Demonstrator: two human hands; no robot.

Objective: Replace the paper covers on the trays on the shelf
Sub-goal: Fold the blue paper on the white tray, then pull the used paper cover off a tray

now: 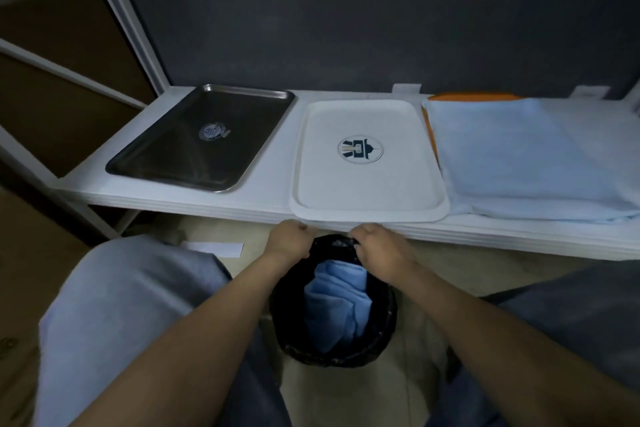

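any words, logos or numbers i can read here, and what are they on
No legible words or numbers anywhere.
metal tray: grey round emblem at its middle, too blurred to read.
white tray: dark blue round emblem, a picture only; no letters can be made out.
blue paper cover: no print shows.
white slip on the floor: no print shows.
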